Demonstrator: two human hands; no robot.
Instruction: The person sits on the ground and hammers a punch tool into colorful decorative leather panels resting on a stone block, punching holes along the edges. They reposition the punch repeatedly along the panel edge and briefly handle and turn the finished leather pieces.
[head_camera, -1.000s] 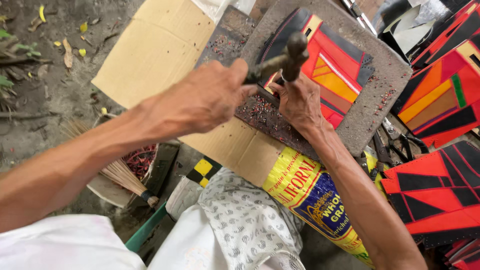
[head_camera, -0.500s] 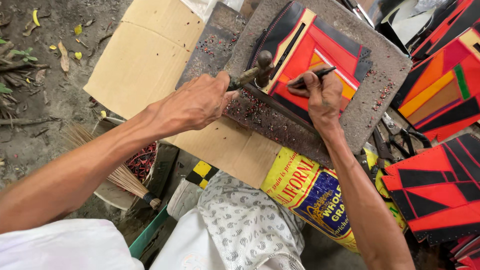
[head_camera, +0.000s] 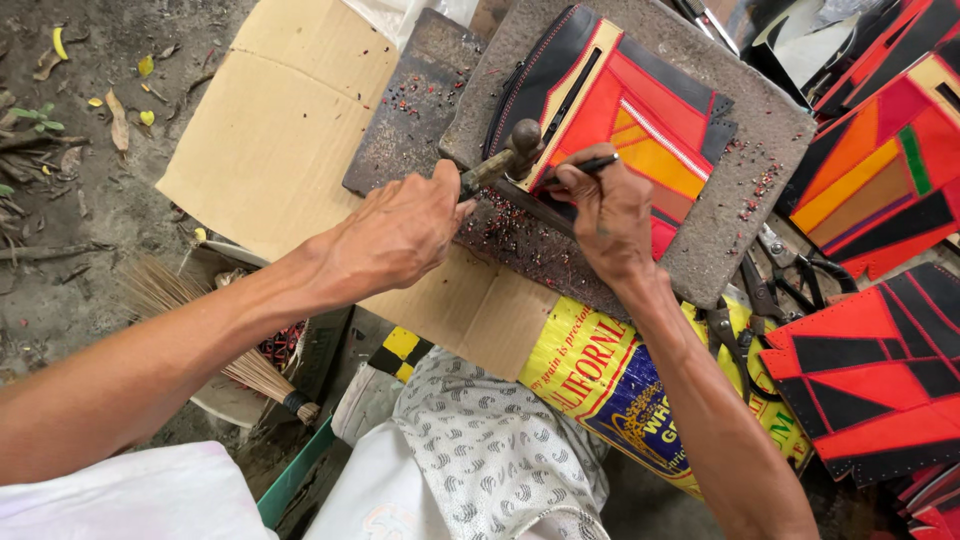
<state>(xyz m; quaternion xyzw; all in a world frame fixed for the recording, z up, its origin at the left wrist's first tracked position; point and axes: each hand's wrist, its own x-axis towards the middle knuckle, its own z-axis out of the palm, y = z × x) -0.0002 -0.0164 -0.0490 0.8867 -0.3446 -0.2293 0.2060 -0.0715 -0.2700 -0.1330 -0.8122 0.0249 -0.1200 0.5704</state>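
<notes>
hammer (head_camera: 515, 150) lowered, right hand (head_camera: 605, 215) steadying punch (head_camera: 590, 166)

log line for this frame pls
left hand: grips hammer | right hand: holds punch tool on patchwork piece | support: stone slab | hammer head at piece's edge

An outdoor, ground-level leathercraft workshop: bare dirt with dry leaves (head_camera: 60, 120) at far left, flattened brown cardboard (head_camera: 270, 130) beneath a rough grey stone work slab (head_camera: 740, 200), and stacked red-black-orange patchwork panels (head_camera: 870, 370) beside metal pliers (head_camera: 745, 320) at right.
</notes>
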